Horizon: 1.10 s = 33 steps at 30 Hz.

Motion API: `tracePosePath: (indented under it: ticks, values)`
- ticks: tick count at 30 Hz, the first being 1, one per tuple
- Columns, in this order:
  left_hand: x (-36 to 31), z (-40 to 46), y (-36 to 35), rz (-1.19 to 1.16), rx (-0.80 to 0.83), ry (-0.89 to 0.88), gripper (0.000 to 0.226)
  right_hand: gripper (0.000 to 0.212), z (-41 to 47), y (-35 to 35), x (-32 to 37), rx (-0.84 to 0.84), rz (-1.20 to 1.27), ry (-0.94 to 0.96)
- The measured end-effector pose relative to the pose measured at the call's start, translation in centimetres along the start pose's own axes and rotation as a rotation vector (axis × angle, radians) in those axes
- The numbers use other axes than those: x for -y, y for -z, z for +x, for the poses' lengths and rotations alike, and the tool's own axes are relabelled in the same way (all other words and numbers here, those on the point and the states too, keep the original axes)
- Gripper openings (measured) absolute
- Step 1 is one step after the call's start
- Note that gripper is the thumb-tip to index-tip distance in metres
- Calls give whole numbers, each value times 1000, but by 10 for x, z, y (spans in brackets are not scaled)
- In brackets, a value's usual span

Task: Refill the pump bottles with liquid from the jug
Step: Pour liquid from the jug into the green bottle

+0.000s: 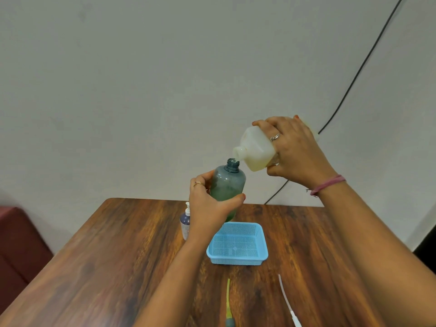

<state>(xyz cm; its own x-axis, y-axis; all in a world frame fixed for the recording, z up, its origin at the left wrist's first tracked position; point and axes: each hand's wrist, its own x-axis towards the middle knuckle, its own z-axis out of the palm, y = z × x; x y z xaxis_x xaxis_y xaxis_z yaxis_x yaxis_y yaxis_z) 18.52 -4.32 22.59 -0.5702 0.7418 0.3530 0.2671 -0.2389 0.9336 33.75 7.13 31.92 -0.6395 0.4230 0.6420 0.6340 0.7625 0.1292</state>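
Note:
My left hand (208, 204) grips a grey-green translucent bottle (227, 185) with no pump, held upright above the table, its neck open at the top. My right hand (295, 152) holds a whitish jug (256, 148) tilted down to the left, its spout right at the bottle's mouth. Pale yellow liquid sits in the jug's lower side. A second bottle (185, 224), dark with a white pump fitted, stands on the table behind my left wrist.
A blue perforated basket (237, 244) sits mid-table under my hands. Two removed pump tubes lie near the front edge: a yellowish one (228, 300) and a white one (286, 300). A black cable (354, 76) runs down the wall. A red seat (16, 244) stands at left.

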Motion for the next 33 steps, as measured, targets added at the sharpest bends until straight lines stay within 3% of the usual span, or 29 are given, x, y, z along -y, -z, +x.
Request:
tracePosePath:
  ticks: [33]
  values:
    - [13,1,-4,-47,-46,55,71,98,-15,-30,3,57,216,-158]
